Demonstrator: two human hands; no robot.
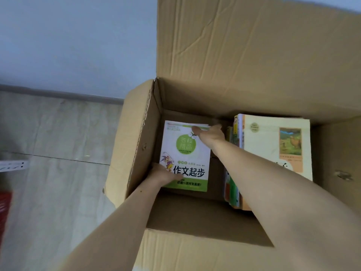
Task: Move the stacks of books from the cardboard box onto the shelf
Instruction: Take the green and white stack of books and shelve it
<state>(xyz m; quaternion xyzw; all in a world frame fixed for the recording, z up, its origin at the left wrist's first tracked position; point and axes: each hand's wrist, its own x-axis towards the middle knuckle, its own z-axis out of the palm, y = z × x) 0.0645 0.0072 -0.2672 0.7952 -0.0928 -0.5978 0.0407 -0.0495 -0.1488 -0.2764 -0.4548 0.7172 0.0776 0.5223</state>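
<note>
I have both hands, left hand and right hand, grasping the green-and-white stack inside the cardboard box, with the taller stack beside it left to move.

"作文起步" on green-white book

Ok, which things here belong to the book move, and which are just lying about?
Job:
brown cardboard box
green-and-white book held at both ends
left hand
right hand
cream-covered book stack

Lying about:
red object, left edge
white strip on floor
</note>
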